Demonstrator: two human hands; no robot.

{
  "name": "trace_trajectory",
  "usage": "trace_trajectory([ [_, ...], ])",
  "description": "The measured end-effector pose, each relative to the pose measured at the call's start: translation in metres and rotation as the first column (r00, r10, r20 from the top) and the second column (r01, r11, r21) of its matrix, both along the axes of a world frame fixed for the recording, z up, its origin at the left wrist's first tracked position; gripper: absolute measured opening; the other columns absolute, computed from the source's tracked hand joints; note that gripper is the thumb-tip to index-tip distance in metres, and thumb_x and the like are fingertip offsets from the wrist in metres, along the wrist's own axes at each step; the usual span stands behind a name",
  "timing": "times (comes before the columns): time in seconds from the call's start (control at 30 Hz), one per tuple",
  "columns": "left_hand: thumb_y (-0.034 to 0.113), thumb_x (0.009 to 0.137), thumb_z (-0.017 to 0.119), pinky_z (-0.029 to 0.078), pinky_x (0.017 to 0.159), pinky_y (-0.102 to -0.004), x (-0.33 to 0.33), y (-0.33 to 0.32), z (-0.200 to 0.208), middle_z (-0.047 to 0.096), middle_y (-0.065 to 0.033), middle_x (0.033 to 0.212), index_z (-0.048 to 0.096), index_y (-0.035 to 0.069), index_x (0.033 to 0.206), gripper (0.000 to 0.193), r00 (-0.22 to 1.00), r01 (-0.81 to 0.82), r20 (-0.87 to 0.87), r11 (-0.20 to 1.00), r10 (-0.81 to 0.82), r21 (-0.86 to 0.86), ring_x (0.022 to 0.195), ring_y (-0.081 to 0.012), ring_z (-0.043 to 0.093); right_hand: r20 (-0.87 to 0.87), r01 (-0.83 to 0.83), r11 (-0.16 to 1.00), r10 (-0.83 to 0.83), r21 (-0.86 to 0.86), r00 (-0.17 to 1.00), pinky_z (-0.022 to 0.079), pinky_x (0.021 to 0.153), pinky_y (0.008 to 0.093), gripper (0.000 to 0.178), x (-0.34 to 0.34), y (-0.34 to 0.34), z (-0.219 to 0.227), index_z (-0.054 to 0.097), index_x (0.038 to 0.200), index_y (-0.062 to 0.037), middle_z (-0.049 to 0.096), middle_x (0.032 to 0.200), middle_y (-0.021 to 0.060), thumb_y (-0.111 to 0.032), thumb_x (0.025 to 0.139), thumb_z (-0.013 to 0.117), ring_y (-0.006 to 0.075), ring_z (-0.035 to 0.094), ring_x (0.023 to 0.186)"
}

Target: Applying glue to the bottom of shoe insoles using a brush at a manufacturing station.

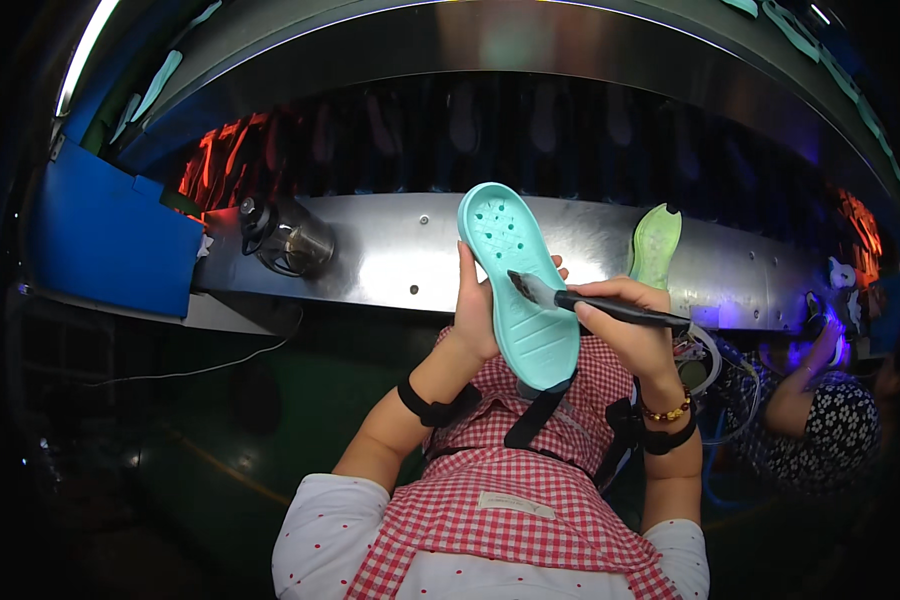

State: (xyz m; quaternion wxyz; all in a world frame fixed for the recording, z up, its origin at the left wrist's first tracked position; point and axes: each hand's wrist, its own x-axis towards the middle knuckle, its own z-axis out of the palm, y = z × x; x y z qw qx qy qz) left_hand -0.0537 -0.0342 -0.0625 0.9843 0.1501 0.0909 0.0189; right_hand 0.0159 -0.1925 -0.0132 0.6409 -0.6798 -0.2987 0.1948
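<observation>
A turquoise shoe sole (535,325) is held up in front of me, its hollowed inner side with holes and ridges facing up. My left hand (478,305) grips it from the left and beneath, with fingertips showing past its right edge. In my right hand (630,325) is a brush (620,308) with a black handle. Its dark, wet-looking bristles touch the sole's inner surface near the middle. Beyond my right hand, a light green sole-shaped piece (656,245) lies on the metal ledge.
The steel ledge (370,235) runs across in front of me. A dark pitcher-like container (288,238) stands at its left, beside a blue panel (115,235). Dark slots with glowing red parts (225,160) lie behind. Another person (820,420) works at the right.
</observation>
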Motion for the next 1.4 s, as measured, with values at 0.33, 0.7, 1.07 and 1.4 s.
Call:
trace_trajectory([
  [0.33, 0.074, 0.074, 0.016, 0.041, 0.088, -0.0485, -0.002, 0.019, 0.009, 0.054, -0.0141, 0.101, 0.043, 0.006, 0.118, 0.085, 0.973, -0.221, 0.11, 0.956, 0.203, 0.191, 0.095, -0.0293, 0.053, 0.578, -0.324, 0.939, 0.329, -0.116, 0.747, 0.044, 0.055, 0.0301, 0.021, -0.017, -0.017, 0.033, 0.063, 0.083, -0.0055, 0.06, 0.067, 0.0079, -0.004, 0.062, 0.067, 0.0217, 0.057, 0.059],
  [0.7, 0.075, 0.072, 0.026, 0.039, 0.089, -0.0507, 0.001, 0.009, 0.029, 0.054, -0.0118, 0.103, 0.036, 0.009, 0.126, 0.086, 0.923, -0.27, 0.33, 0.945, 0.199, 0.185, 0.094, -0.0275, 0.053, 0.424, -0.241, 0.97, 0.223, -0.012, 0.878, 0.048, 0.063, 0.0263, 0.021, -0.018, -0.016, 0.041, 0.065, 0.089, -0.003, 0.065, 0.082, 0.0111, -0.002, 0.068, 0.067, 0.0182, 0.062, 0.07],
  [1.07, 0.077, 0.067, 0.033, 0.035, 0.093, -0.0548, 0.001, 0.025, 0.044, 0.049, -0.015, 0.114, 0.039, 0.008, 0.124, 0.09, 0.879, -0.229, 0.458, 0.961, 0.135, 0.157, 0.105, -0.032, 0.049, 0.068, -0.209, 0.972, 0.202, 0.11, 0.977, 0.048, 0.073, 0.0273, 0.026, -0.012, -0.028, 0.027, 0.063, 0.094, 0.0007, 0.063, 0.09, 0.0113, 0.005, 0.068, 0.065, 0.0198, 0.061, 0.079],
  [1.4, 0.059, 0.083, 0.027, 0.028, 0.098, -0.0541, -0.015, 0.013, 0.06, 0.044, -0.0165, 0.124, 0.034, 0.003, 0.128, 0.072, 0.948, -0.298, 0.226, 0.875, 0.224, 0.382, 0.109, -0.0335, 0.047, -0.555, -0.038, 0.835, 0.398, 0.548, 0.73, 0.041, 0.091, 0.0366, 0.018, -0.03, -0.015, 0.017, 0.056, 0.095, 0.0045, 0.059, 0.098, 0.0191, 0.0, 0.077, 0.056, 0.0258, 0.055, 0.099],
])
